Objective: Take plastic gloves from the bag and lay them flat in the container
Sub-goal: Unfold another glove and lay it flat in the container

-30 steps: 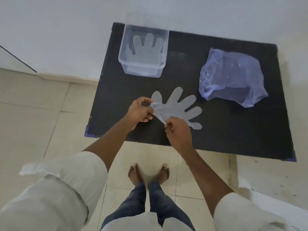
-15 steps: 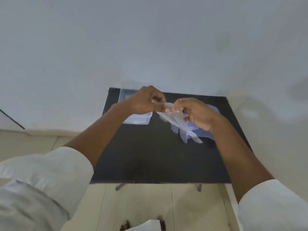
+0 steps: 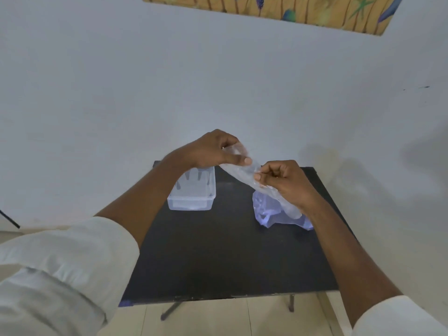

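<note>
A clear plastic glove [image 3: 244, 174] hangs in the air above the black table [image 3: 230, 258], stretched between both hands. My left hand [image 3: 213, 151] pinches its upper end with thumb and fingers. My right hand [image 3: 283, 183] grips it lower down, and the glove's fingers trail under that wrist. The clear plastic container [image 3: 194, 192] stands at the table's far left, partly behind my left forearm, with a glove lying flat inside. The bluish plastic bag [image 3: 269, 212] lies crumpled at the far right, partly hidden by the held glove and my right hand.
A white wall rises just behind the table, with a painted picture [image 3: 278, 8] high up. The table stands on thin metal legs [image 3: 169, 311] over a tiled floor. My white sleeves fill the lower corners.
The glove was lifted off the table and raised between both hands. My view tilted up from the floor and my feet to the wall. The hands now hold the glove farther apart and higher.
</note>
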